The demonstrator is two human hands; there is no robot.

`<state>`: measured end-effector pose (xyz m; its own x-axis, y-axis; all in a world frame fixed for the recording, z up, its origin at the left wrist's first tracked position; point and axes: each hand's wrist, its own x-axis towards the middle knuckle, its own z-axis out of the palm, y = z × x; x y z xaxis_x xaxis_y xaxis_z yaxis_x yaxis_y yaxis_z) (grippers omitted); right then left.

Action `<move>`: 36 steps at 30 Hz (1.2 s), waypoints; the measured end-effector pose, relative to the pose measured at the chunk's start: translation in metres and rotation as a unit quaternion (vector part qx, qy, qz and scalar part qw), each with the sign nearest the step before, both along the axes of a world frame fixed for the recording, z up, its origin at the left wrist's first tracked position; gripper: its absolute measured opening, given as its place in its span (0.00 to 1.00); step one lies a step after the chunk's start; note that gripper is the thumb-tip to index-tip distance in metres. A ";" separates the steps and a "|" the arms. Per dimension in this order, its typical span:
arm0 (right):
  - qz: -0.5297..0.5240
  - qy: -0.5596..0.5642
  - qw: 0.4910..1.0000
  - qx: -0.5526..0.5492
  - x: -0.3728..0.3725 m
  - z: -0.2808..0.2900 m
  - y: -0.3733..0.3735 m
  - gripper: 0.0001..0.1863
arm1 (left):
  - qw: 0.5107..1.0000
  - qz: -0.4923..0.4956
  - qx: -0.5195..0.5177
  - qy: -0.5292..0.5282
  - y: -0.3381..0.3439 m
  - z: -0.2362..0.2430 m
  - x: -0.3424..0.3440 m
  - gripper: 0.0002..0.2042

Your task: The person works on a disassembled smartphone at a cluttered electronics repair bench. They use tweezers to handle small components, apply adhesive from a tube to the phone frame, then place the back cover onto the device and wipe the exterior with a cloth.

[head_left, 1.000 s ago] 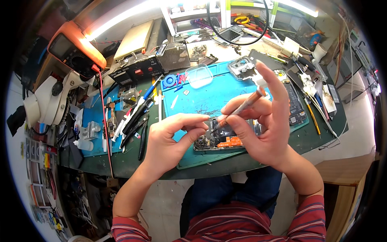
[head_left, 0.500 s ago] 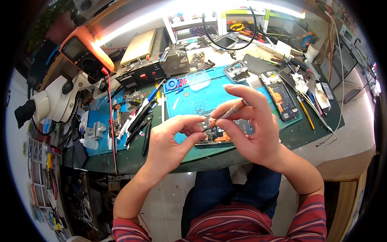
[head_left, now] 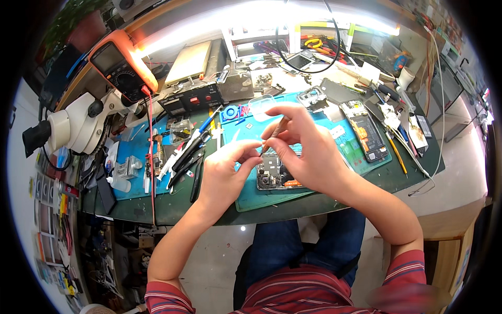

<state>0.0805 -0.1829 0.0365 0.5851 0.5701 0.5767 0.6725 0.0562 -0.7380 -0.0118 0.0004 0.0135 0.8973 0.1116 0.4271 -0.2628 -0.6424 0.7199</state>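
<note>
Since the slim brown rod-like tool point(head_left: 281, 127) pinched by your right hand point(head_left: 307, 138) seems light, hold it mid-length, left hand point(head_left: 224, 171) narrowed, grasp unclear.

Counts two opened phones: one opened phone point(head_left: 271, 170) just below the fingers point(head_left: 287, 157), another opened phone point(head_left: 365, 131) to their right. Shows one slim brown tool point(head_left: 276, 133) between the fingers; well left of them, has one orange multimeter point(head_left: 117, 70), one white microscope point(head_left: 73, 128) and one small white bottle point(head_left: 120, 184).

A dark green bench point(head_left: 172, 210) is carrying a flat blue mat point(head_left: 248, 134)
A slim yellow rod-shaped tool point(head_left: 396, 152) is lying beside it.
</note>
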 end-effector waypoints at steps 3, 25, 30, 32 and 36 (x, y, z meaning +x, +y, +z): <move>0.002 0.085 0.994 0.066 0.004 -0.008 0.002 0.21 | 0.994 0.001 -0.108 0.025 0.006 -0.007 0.006 0.13; 0.020 0.054 0.997 0.047 0.009 -0.008 -0.006 0.19 | 0.992 -0.044 -0.109 0.045 0.009 -0.007 0.015 0.15; -0.036 -0.052 0.996 -0.064 0.017 0.003 -0.015 0.17 | 0.982 -0.052 -0.141 0.113 0.003 -0.014 0.024 0.15; -0.035 -0.072 0.993 -0.087 0.017 0.002 -0.018 0.16 | 0.974 -0.059 -0.162 0.150 0.003 -0.017 0.026 0.14; -0.027 -0.081 0.991 -0.099 0.022 -0.006 -0.020 0.17 | 0.963 -0.076 -0.181 0.185 0.003 -0.020 0.027 0.14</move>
<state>0.1025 -0.2025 0.0308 0.5273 0.6520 0.5449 0.7808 -0.1188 -0.6134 0.0149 0.0038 -0.0068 0.9982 0.0488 0.0336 -0.0171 -0.3062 0.9518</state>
